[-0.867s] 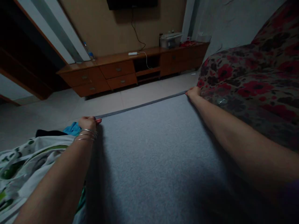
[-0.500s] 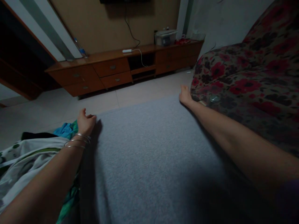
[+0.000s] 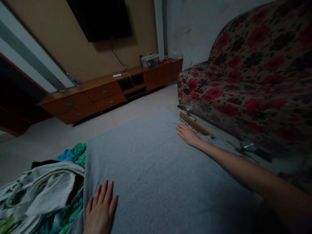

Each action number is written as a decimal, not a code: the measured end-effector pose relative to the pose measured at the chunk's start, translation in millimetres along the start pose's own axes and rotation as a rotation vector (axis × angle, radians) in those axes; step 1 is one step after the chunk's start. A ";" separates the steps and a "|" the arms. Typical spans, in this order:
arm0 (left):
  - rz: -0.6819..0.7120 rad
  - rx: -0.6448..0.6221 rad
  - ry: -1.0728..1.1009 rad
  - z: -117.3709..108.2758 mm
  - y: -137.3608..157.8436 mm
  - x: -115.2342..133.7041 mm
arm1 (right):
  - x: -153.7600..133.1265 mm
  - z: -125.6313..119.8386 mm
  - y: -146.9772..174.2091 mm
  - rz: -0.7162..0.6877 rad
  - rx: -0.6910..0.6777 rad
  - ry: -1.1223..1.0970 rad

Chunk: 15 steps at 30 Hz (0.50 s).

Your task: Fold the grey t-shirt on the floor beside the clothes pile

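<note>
Pressing flat on the grey cloth (image 3: 156, 169), left hand (image 3: 100, 209) at its near left edge, fingers spread and open, holding nothing. Resting palm down at the far right edge, right hand (image 3: 187, 135), fingers loosely together. Spread wide across the middle, clothes pile (image 3: 41, 191) just left, floral sofa (image 3: 243, 84) right.

Centre: blanket (image 3: 156, 169) spread flat
Left: clothes (image 3: 41, 191) beside blanket
Right: sofa (image 3: 243, 87) beside blanket
Behind: cabinet (image 3: 107, 91) under TV (image 3: 99, 18)
</note>
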<state>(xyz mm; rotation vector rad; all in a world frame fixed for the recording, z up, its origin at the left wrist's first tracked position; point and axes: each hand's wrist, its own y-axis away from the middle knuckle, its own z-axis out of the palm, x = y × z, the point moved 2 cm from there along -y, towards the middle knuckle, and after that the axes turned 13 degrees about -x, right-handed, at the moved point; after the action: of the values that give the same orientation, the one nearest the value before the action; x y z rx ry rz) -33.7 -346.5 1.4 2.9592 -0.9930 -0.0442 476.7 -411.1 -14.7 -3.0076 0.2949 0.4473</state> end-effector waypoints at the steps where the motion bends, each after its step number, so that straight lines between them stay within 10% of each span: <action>1: 0.017 0.000 0.009 -3.5 4.1 -7.2 | 15.2 -8.0 3.5 0.018 0.016 -0.015; 7: 0.035 0.091 0.107 -22.2 34.5 -31.1 | 68.6 -55.9 51.4 0.225 -0.002 -0.184; 15: -0.338 -0.049 0.013 -25.4 171.5 -23.5 | 97.3 -70.3 231.2 0.655 0.021 -0.136</action>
<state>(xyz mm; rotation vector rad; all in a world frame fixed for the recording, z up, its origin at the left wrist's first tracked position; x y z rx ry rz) -154.9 -468.9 32.1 3.0390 -0.4732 -0.0536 540.9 -662.3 10.3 -2.7708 1.2658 0.6769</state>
